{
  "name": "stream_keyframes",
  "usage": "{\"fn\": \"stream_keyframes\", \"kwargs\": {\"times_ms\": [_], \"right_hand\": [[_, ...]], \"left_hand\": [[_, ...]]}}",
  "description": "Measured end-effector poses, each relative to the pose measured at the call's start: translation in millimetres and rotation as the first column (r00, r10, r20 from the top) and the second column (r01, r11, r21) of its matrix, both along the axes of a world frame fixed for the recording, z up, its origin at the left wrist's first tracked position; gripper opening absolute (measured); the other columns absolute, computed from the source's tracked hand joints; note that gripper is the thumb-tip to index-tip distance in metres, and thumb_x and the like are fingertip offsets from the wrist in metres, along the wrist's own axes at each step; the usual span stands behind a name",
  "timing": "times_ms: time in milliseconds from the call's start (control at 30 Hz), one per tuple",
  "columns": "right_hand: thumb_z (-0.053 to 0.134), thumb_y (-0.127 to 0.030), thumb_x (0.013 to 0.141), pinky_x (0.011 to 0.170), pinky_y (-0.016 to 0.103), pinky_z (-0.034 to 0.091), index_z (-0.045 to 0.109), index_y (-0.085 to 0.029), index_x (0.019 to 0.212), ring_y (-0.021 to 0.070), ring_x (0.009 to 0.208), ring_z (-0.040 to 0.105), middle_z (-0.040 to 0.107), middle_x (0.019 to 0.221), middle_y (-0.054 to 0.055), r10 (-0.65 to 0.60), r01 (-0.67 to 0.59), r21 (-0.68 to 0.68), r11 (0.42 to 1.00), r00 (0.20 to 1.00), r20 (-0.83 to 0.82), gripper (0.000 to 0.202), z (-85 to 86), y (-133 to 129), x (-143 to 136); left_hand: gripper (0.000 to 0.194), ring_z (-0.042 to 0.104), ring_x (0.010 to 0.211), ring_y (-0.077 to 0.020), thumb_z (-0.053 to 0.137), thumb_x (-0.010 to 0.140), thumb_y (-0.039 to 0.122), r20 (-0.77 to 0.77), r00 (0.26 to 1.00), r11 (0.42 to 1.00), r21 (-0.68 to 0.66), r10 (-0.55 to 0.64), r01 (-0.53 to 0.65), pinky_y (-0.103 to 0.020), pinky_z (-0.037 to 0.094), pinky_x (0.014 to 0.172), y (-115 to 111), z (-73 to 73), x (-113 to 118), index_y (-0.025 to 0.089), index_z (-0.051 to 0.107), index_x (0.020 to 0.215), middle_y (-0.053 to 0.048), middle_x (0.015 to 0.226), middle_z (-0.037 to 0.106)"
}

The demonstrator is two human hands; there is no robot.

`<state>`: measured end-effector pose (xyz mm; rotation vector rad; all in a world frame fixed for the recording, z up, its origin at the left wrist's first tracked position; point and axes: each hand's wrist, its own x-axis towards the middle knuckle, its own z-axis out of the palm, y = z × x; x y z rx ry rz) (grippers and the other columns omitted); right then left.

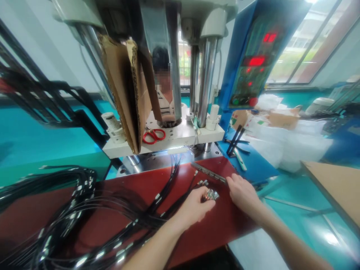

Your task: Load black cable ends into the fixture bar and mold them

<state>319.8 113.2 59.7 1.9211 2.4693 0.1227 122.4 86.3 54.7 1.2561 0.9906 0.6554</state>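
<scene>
My left hand (194, 208) is closed around a bundle of black cables, with the shiny metal connectors (212, 195) sticking out past thumb and forefinger. Close by, a few more connector ends (203, 182) lie on the dark red board (222, 213). My right hand (244, 192) has its fingertips closed on the near end of a narrow metal strip (209, 171), which lies slantwise on the board. Long black cables (137, 221) run from the left across the board, and one group of thin wires (174, 170) reaches toward the press base.
A press with a white plate (180, 137) stands ahead, carrying red-handled scissors (154, 136) and cardboard (120, 86). To the right are a blue control box (239, 63), dark pliers-like tools (237, 142) and a utility knife (240, 159). A person (164, 93) sits behind the press.
</scene>
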Motion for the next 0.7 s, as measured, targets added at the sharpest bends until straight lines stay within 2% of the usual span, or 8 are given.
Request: {"fn": "stream_keyframes", "kwargs": {"times_ms": [133,233,300,367,433,467,567,700], "right_hand": [[0.046,-0.012,0.063,0.054,0.025,0.031,0.048,-0.018,0.07,0.0173,0.064,0.054,0.058,0.071,0.004,0.017,-0.041,-0.138,0.99,0.985,-0.173,0.009,1.3,-8.2,-0.2],[0.043,-0.011,0.064,0.049,0.023,0.031,0.044,-0.019,0.06,0.0137,0.055,0.051,0.055,0.06,-0.001,-0.046,-0.102,-0.268,0.958,0.869,-0.493,0.009,0.1,-17.0,3.9],[0.042,-0.017,0.07,0.04,0.021,0.029,0.044,-0.019,0.062,0.0113,0.043,0.047,0.05,0.053,-0.004,-0.215,-0.126,-0.384,0.915,0.652,-0.727,0.008,-3.0,-28.1,2.2],[0.042,-0.031,0.078,0.032,0.02,0.024,0.045,-0.02,0.068,0.0092,0.032,0.039,0.045,0.046,-0.007,-0.371,-0.157,-0.446,0.881,0.358,-0.857,0.015,-6.3,-41.1,-6.9],[0.038,-0.044,0.083,0.031,0.019,0.023,0.045,-0.019,0.069,0.0085,0.029,0.036,0.043,0.04,-0.007,-0.396,-0.145,-0.412,0.899,0.128,-0.909,0.029,-8.3,-52.0,-21.7],[0.036,-0.046,0.084,0.032,0.019,0.025,0.046,-0.018,0.07,0.0085,0.029,0.037,0.043,0.039,-0.007,-0.374,-0.106,-0.378,0.92,0.056,-0.926,0.033,-8.8,-55.7,-29.8],[0.033,-0.044,0.087,0.034,0.019,0.03,0.051,-0.017,0.075,0.0088,0.032,0.039,0.044,0.039,-0.006,-0.347,0.009,-0.347,0.938,-0.033,-0.937,0.034,-9.2,-59.8,-50.2],[0.034,-0.043,0.087,0.034,0.018,0.029,0.048,-0.018,0.067,0.0081,0.033,0.04,0.046,0.043,-0.006,-0.34,0.071,-0.343,0.936,-0.051,-0.939,0.034,-11.9,-58.9,-60.0]], "left_hand": [[0.011,0.029,0.037,-0.0018,0.053,0.069,0.025,-0.015,0.999,0.998,0.045,0.037,-0.037,-0.015,0.022,0.035,-0.8,0.6,1.2,0.016,0.047,0.07,0.008,0.052,0.039],[0.016,0.029,0.038,-0.0021,0.054,0.069,0.029,-0.022,0.998,0.998,0.035,0.057,-0.056,-0.016,0.021,0.037,-0.3,2.3,1.9,0.015,0.047,0.065,0.008,0.049,0.037],[0.017,0.028,0.036,-0.0025,0.055,0.068,0.029,-0.03,0.998,0.999,-0.002,0.049,-0.049,-0.017,0.02,0.036,-0.5,4.1,2.9,0.015,0.047,0.064,0.008,0.047,0.035],[0.015,0.028,0.034,-0.0034,0.054,0.067,0.028,-0.055,0.998,0.999,-0.034,0.022,-0.024,-0.018,0.02,0.035,-1.2,5.4,4.6,0.016,0.047,0.063,0.008,0.044,0.035],[0.013,0.029,0.034,-0.0042,0.054,0.065,0.026,-0.092,0.996,0.999,-0.045,-0.005,0.001,-0.018,0.021,0.035,-2.5,5.7,6.4,0.016,0.048,0.061,0.008,0.042,0.036],[0.011,0.03,0.034,-0.0045,0.054,0.064,0.025,-0.112,0.994,0.999,-0.046,-0.015,0.01,-0.018,0.022,0.035,-3.3,5.4,7.2,0.016,0.049,0.061,0.008,0.042,0.037],[0.01,0.032,0.037,-0.0049,0.053,0.063,0.023,-0.134,0.991,0.999,-0.034,-0.028,0.023,-0.018,0.025,0.037,-5.6,3.7,9.5,0.014,0.056,0.062,0.007,0.042,0.04],[0.015,0.043,0.047,-0.0073,0.051,0.064,0.021,-0.048,0.997,0.996,0.066,-0.064,0.067,-0.019,0.035,0.048,-6.2,1.4,11.4,0.013,0.064,0.061,0.003,0.051,0.055]]}}
